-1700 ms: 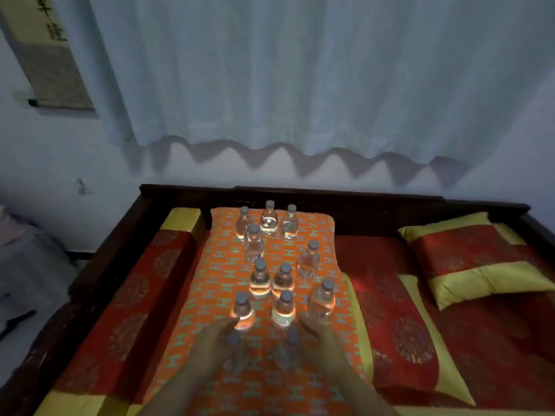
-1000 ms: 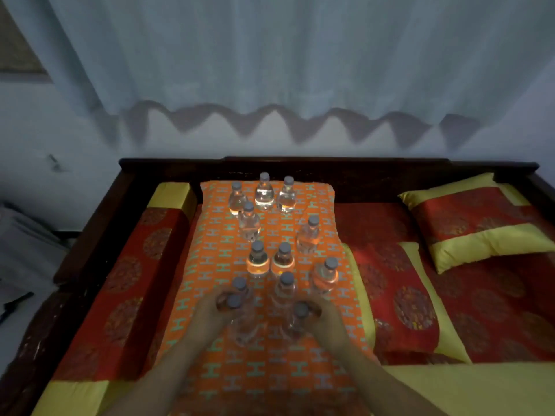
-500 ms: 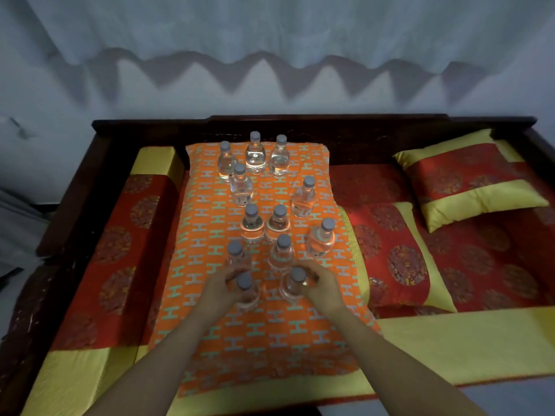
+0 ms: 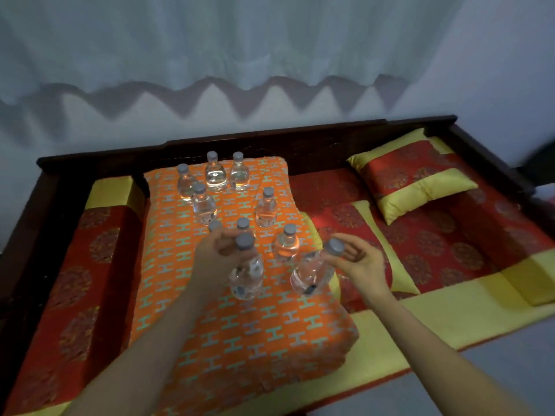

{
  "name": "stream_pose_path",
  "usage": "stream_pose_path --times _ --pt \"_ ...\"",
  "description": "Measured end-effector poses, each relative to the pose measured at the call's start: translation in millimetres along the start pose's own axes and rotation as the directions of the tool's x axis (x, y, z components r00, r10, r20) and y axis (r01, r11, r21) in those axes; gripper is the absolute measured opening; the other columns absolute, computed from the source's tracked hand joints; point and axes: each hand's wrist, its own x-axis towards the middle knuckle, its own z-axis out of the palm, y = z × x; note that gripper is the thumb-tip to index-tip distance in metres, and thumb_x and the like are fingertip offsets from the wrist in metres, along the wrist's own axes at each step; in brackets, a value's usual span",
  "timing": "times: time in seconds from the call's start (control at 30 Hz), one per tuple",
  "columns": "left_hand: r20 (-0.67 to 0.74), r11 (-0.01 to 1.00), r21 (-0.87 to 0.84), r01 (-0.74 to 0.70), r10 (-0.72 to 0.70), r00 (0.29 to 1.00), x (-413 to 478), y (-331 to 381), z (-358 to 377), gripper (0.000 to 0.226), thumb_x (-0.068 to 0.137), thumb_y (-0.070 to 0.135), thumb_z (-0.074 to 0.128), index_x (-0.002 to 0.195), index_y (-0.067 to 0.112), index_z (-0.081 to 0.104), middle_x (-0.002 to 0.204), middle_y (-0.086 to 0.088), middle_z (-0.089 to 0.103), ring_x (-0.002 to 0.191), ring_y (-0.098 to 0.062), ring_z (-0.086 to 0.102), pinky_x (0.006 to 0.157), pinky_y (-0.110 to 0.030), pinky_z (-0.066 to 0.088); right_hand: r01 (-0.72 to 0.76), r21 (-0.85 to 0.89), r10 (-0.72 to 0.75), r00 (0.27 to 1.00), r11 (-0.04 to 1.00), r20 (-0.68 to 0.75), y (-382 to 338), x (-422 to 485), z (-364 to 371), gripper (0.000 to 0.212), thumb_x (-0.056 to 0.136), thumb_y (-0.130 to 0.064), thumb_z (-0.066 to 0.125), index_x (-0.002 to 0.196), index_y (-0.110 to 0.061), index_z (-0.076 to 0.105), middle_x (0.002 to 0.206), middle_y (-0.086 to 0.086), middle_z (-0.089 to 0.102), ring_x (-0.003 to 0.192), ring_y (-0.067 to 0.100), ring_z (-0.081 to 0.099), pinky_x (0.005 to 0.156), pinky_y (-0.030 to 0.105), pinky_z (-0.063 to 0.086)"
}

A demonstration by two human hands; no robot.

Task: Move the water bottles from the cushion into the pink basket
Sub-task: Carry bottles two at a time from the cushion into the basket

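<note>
Several small clear water bottles with grey caps stand on an orange patterned cushion (image 4: 246,340) on a dark wooden daybed. My left hand (image 4: 214,256) grips one bottle (image 4: 247,274) by its neck, lifted above the cushion. In my right hand (image 4: 359,262) a second bottle (image 4: 312,273) hangs by its cap, tilted, over the cushion's right edge. The standing bottles (image 4: 215,174) cluster toward the cushion's far end, some hidden behind my left hand. No pink basket is in view.
The dark wooden daybed frame (image 4: 240,144) runs along the back and left. A red and yellow pillow (image 4: 411,178) lies at the back right on red and yellow bedding (image 4: 450,244). White curtains (image 4: 240,40) hang behind.
Both hands closed on the two nearest bottles and lifted them off the cushion. The right hand has moved rightward with its bottle, and the view has swung right.
</note>
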Motion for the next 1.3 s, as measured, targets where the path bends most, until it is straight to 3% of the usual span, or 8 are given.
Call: stream_pose_path --times 0.2,0.3,0.43,0.53,0.87,1.03,1.2,1.3 --pt "0.231 0.996 -0.087 -0.015 0.035 0.972 18 42 97 0.042 0.060 -0.007 0.082 0.085 0.020 0.061 0.087 -0.007 0.075 0.083 -0.018 0.071 0.073 -0.027 0.057 0.017 -0.082 -0.040 0.957 0.996 -0.289 -33 -27 -107 0.042 0.062 -0.008 0.085 0.099 -0.023 0.071 0.098 0.003 0.073 0.091 0.015 0.069 0.080 0.028 0.057" --pt "0.350 0.998 -0.055 -0.043 0.060 0.935 17 53 153 0.041 0.059 -0.003 0.084 0.086 0.019 0.064 0.086 -0.004 0.075 0.082 -0.015 0.071 0.072 -0.024 0.057 -0.007 -0.112 -0.037 0.922 0.994 -0.386 -44 -47 -165 0.042 0.064 -0.002 0.083 0.098 -0.023 0.070 0.100 0.004 0.072 0.092 0.013 0.068 0.080 0.028 0.056" --pt "0.529 0.998 -0.004 -0.063 0.055 0.847 -6 69 261 0.041 0.055 -0.002 0.086 0.083 0.014 0.062 0.083 -0.005 0.074 0.074 -0.012 0.071 0.064 -0.019 0.055 -0.061 -0.152 -0.034 0.830 0.986 -0.556 -53 -97 -265 0.043 0.065 0.004 0.081 0.095 -0.024 0.069 0.102 0.002 0.071 0.091 0.006 0.068 0.080 0.024 0.058" --pt "0.606 0.999 0.003 -0.051 0.039 0.795 -29 79 339 0.041 0.054 -0.004 0.086 0.084 0.013 0.063 0.081 -0.004 0.074 0.073 -0.012 0.070 0.062 -0.018 0.053 -0.104 -0.110 0.007 0.760 0.988 -0.650 -53 -134 -334 0.043 0.064 0.008 0.080 0.097 -0.017 0.069 0.097 0.004 0.072 0.088 0.012 0.071 0.076 0.027 0.059" --pt "0.743 0.998 -0.038 -0.055 0.065 0.666 -115 99 594 0.041 0.055 0.004 0.087 0.092 0.014 0.071 0.088 0.000 0.077 0.085 -0.016 0.072 0.065 -0.017 0.055 -0.184 -0.135 0.023 0.668 0.974 -0.744 -67 -212 -565 0.044 0.065 0.007 0.079 0.106 -0.006 0.068 0.096 0.000 0.070 0.085 0.007 0.067 0.065 0.012 0.054" --pt "0.780 0.996 -0.026 -0.089 0.076 0.621 -135 117 701 0.045 0.056 0.007 0.088 0.097 0.014 0.070 0.091 -0.003 0.076 0.085 -0.015 0.072 0.068 -0.022 0.056 -0.184 -0.108 0.025 0.602 0.977 -0.798 -61 -216 -662 0.043 0.065 0.006 0.080 0.102 -0.013 0.068 0.097 0.003 0.070 0.087 0.013 0.068 0.070 0.016 0.057" --pt "0.797 0.991 -0.034 -0.131 0.106 0.594 -137 118 804 0.043 0.058 0.001 0.085 0.097 0.013 0.070 0.083 0.003 0.075 0.078 -0.006 0.071 0.061 -0.012 0.052 -0.188 -0.089 0.032 0.556 0.978 -0.830 -34 -201 -749 0.044 0.063 0.006 0.081 0.091 -0.027 0.067 0.089 -0.004 0.071 0.082 0.008 0.068 0.069 0.014 0.056" --pt "0.812 0.992 -0.049 -0.118 0.108 0.574 -131 106 859 0.043 0.058 0.002 0.085 0.094 0.020 0.071 0.086 0.004 0.076 0.083 -0.008 0.071 0.064 -0.013 0.053 -0.211 -0.084 0.046 0.545 0.974 -0.837 -14 -191 -799 0.046 0.061 0.006 0.083 0.093 -0.024 0.069 0.089 -0.003 0.072 0.079 0.008 0.069 0.068 0.014 0.055"
